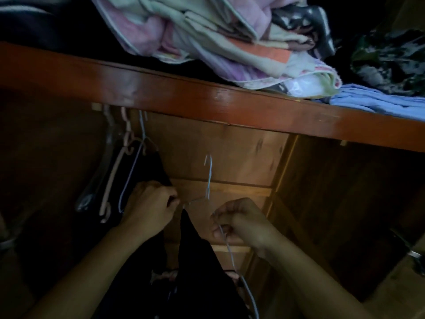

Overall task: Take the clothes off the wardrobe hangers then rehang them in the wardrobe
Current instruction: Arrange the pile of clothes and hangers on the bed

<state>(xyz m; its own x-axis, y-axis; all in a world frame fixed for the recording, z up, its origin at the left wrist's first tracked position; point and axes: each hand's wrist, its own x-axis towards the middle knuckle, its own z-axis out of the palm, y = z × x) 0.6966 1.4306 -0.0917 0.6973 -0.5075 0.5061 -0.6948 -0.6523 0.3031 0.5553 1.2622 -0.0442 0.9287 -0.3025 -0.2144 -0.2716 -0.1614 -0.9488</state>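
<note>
Nearest, a black garment [195,261] drapes off a thin pale-blue wire hanger [226,242]. The right hand [241,223] holds a pinching grip on its arm; the left hand [150,207] pinches the far shoulder. This looks like rehanging: next, settle the cloth and lift the hook toward the rail, which is hidden behind the red-brown wooden shelf edge [207,95]. Beyond, empty pink and grey plastic hangers [110,180] crowd the left; folded pastel blankets [218,42] lie above.

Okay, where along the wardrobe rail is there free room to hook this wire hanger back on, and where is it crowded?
Free: the stretch below the shelf edge, right of the hanging hangers, up to the divider. Crowded: the far left, where those hangers bunch beside a dark garment.
</note>
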